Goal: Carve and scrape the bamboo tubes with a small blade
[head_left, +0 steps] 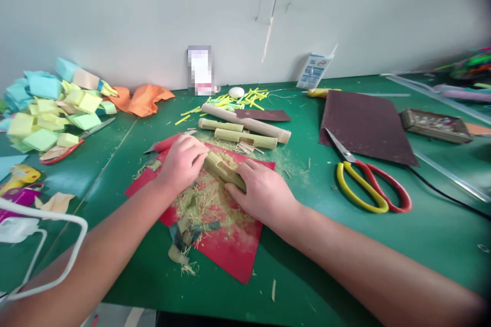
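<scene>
A short bamboo tube [223, 169] with a long slot cut in its upper side lies slanted between my hands, over a red sheet [233, 250]. My right hand [264, 191] is closed round its near right end, thumb along the side. At the far left end, the curled fingers of my left hand [184, 161] grip the tube; anything else inside them is hidden. Fine bamboo shavings [192, 202] and dark scraps [178, 237] cover the sheet. A red object [166, 143] shows partly behind my left hand.
Behind lie a notched bamboo piece [264, 141], another bamboo piece [220, 125] and a longer stick [245, 121]. Scissors [368, 179] rest partly on a dark brown sheet [364, 122] at right. Folded paper pieces [49, 107] pile up at left, near a white curved tube [82, 235].
</scene>
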`<control>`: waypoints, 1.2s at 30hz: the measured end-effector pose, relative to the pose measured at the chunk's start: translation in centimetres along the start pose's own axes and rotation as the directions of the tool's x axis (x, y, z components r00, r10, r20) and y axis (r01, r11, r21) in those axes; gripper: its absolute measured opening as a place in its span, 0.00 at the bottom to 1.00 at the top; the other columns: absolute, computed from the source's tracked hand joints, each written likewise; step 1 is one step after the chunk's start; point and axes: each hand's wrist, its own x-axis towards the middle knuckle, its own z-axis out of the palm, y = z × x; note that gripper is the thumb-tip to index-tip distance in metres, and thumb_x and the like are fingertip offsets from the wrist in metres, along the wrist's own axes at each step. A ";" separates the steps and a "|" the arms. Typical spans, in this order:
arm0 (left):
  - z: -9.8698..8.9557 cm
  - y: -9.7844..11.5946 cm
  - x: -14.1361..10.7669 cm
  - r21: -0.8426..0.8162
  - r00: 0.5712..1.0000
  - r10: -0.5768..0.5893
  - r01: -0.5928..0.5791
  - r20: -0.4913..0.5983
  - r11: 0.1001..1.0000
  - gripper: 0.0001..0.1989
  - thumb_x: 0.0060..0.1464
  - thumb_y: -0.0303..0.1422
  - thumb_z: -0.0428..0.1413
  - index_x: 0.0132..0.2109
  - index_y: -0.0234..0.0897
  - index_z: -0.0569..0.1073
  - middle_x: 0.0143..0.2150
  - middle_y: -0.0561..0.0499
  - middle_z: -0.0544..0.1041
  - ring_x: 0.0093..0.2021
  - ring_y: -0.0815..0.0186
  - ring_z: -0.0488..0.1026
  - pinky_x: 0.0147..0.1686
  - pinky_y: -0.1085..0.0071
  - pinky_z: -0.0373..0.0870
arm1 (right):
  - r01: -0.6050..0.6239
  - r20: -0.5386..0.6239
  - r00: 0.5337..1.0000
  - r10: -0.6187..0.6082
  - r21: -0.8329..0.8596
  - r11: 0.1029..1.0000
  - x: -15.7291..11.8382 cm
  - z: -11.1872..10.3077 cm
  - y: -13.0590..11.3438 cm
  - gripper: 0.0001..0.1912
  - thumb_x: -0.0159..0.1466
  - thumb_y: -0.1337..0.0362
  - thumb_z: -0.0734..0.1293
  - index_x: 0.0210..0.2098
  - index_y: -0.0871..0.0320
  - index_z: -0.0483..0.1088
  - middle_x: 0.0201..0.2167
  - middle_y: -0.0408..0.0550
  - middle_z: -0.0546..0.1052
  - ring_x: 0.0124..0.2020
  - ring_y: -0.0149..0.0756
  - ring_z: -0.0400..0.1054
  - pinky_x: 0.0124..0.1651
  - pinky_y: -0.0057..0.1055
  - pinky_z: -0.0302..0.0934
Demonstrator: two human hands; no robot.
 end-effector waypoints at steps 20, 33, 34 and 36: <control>-0.3 -0.2 0.0 0.031 1.000 0.000 -0.001 0.018 1.000 0.07 0.60 0.28 0.52 0.35 0.37 0.74 0.35 0.49 0.76 0.39 0.62 0.70 0.44 0.60 0.67 | 0.056 -0.017 0.998 -0.058 -0.065 0.996 -0.1 0.1 -0.2 0.08 0.62 0.60 0.66 0.35 0.59 0.68 0.34 0.50 0.73 0.36 0.38 0.67 0.34 0.32 0.56; 0.1 0.0 0.2 -0.017 0.999 -0.004 0.005 0.047 1.000 0.07 0.60 0.28 0.52 0.37 0.37 0.75 0.37 0.48 0.77 0.40 0.62 0.70 0.44 0.61 0.67 | 0.080 -0.014 0.997 -0.081 -0.082 0.993 -0.1 0.0 -0.2 0.07 0.61 0.61 0.66 0.35 0.59 0.68 0.33 0.49 0.72 0.35 0.38 0.66 0.35 0.32 0.55; 0.0 0.0 0.2 -0.013 1.000 -0.010 0.011 0.026 1.000 0.07 0.60 0.28 0.52 0.37 0.37 0.75 0.37 0.48 0.77 0.40 0.62 0.70 0.45 0.61 0.67 | 0.080 -0.020 0.996 -0.082 -0.086 0.993 -0.1 0.0 -0.2 0.07 0.61 0.61 0.66 0.35 0.59 0.69 0.33 0.49 0.72 0.35 0.38 0.66 0.35 0.32 0.55; 0.0 0.1 0.1 -0.002 1.000 -0.017 0.017 -0.001 1.000 0.07 0.60 0.28 0.52 0.36 0.36 0.75 0.36 0.48 0.76 0.40 0.62 0.70 0.45 0.60 0.67 | 0.085 -0.029 0.996 -0.088 -0.095 0.992 -0.1 0.0 -0.2 0.08 0.61 0.61 0.67 0.35 0.60 0.69 0.33 0.50 0.72 0.35 0.39 0.66 0.35 0.32 0.56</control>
